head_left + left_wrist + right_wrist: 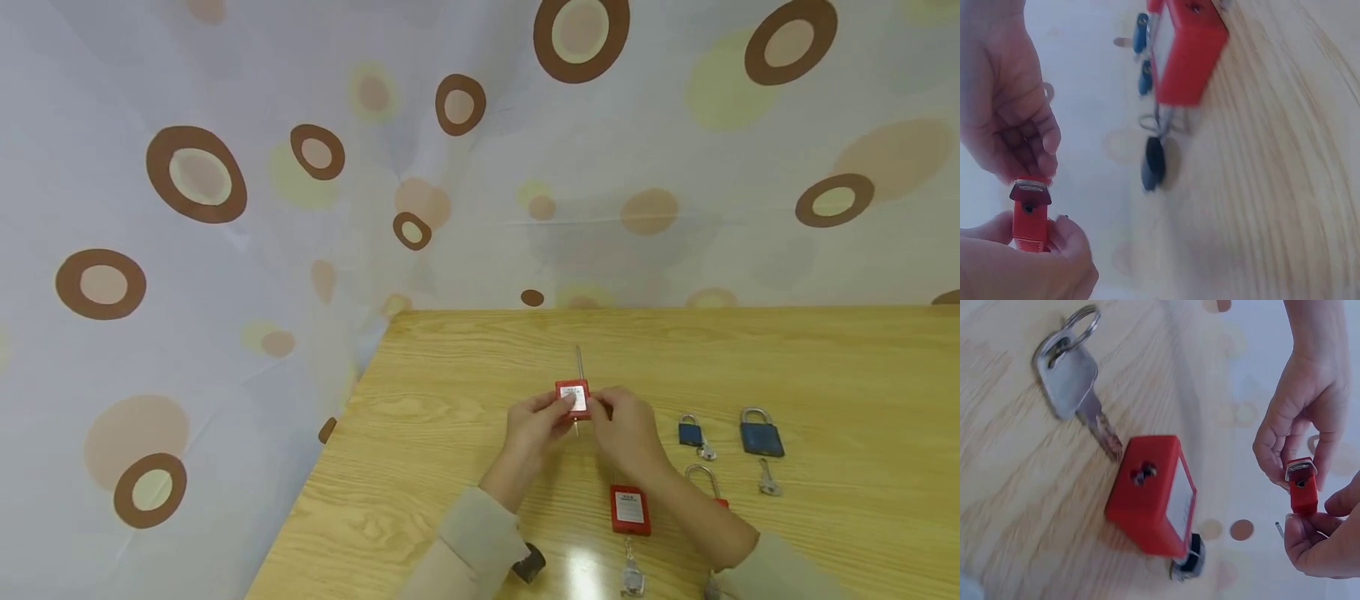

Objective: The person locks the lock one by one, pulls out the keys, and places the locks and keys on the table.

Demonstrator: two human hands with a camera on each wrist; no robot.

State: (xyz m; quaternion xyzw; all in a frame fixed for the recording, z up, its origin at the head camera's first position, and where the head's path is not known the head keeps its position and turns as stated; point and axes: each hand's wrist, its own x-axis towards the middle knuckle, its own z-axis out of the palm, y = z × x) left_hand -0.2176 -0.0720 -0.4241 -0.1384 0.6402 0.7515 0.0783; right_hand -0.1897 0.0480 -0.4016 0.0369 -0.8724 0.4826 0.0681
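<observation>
Both hands hold a red padlock (573, 399) with a white label over the wooden table. Its metal shackle (579, 362) points away from me. My left hand (528, 429) grips its left side, the thumb lying over the label. At the right edge, the thumb and fingers of my right hand (628, 429) pinch the body. Both wrist views show the keyhole end, with a flat metal key head (1300, 466) at the keyhole. A second red padlock (628, 510) lies on the table beside my right forearm, its shackle largely hidden, with a key (632, 579) in front.
A third red padlock (721, 502) is mostly covered by my right forearm. Farther right lie a small blue padlock (690, 434) with a key (707, 451) and a larger blue padlock (761, 439) with a key (768, 481). A patterned curtain (495, 183) hangs behind the table (435, 400).
</observation>
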